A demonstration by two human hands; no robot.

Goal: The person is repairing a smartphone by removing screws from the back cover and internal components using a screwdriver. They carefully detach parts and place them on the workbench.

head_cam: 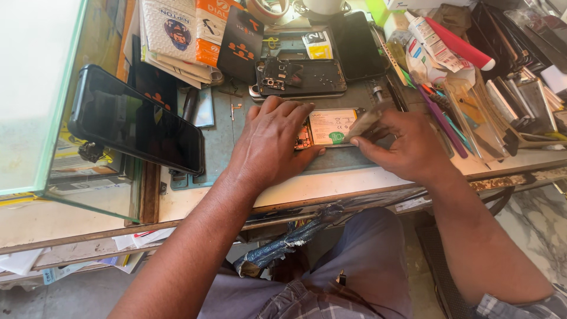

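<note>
On the bench, left hand [269,145] pins the crosswise opened phone [328,127]; right hand [407,145] fingers apparently grasp a tool [361,123].

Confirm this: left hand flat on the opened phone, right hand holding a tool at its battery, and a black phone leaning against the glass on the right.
One thing is wrong: in the head view the black phone leans on the glass at the left. The left hand does press the opened phone, and the right hand holds the tool.

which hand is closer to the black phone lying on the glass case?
Left. The left hand rests just right of the black phone, apart from it; the right hand is farther right.
</note>
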